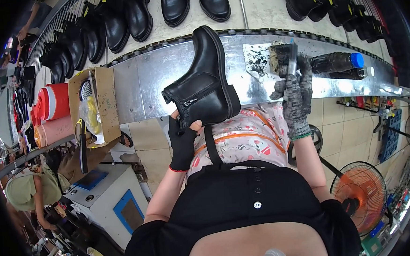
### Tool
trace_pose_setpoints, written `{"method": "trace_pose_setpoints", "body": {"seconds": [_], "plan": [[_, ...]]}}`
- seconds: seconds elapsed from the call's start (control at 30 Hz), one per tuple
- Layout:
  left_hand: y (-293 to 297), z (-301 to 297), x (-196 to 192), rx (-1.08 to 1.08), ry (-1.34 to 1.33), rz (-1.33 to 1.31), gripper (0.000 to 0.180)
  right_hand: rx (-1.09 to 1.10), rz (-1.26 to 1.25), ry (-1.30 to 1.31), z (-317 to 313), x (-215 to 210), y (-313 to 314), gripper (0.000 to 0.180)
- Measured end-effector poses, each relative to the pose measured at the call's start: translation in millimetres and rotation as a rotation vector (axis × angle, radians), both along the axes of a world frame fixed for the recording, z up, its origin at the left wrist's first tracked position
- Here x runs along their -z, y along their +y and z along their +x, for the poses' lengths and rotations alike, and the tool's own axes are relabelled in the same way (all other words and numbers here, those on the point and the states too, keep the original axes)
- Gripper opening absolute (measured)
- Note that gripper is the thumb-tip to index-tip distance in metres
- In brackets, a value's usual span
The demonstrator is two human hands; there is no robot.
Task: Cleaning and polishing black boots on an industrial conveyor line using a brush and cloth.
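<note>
My left hand, in a black fingerless glove, holds a black ankle boot by its top opening, sole turned to the right, above my lap. My right hand, in a grey knitted glove, grips a dirty brush over a smeared white pad on the metal bench. The boot and the brush are apart.
Rows of black boots stand on the conveyor beyond the bench. A dark bottle with a blue cap lies to the right. A cardboard box and red and pink jugs are at the left. An orange fan stands lower right; another person sits lower left.
</note>
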State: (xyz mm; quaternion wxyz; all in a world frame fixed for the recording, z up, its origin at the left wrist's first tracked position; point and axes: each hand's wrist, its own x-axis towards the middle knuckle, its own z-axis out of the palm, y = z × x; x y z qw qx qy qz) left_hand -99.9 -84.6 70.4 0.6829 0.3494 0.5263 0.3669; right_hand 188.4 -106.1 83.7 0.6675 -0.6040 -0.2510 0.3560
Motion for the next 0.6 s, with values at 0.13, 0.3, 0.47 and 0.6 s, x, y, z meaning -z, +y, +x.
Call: {"method": "trace_pose_setpoints", "body": {"seconds": [0.13,0.3,0.47,0.6], "plan": [[-4,5,-4,0.06,-0.063,0.014,0.056,-0.013,-0.165,0.344,-17,2,-38,0.057],[-6,3,3,0.152,-0.023,0.01,0.06,0.02,-0.164,0.311,-27,-10,-46,0.053],[-4,4,3,0.194,0.038,0.022,0.06,0.005,-0.168,0.376,-20,13,-57,0.055],[-6,5,0,0.184,0.022,0.017,0.06,0.088,0.004,0.207,-31,-17,-45,0.041]]}}
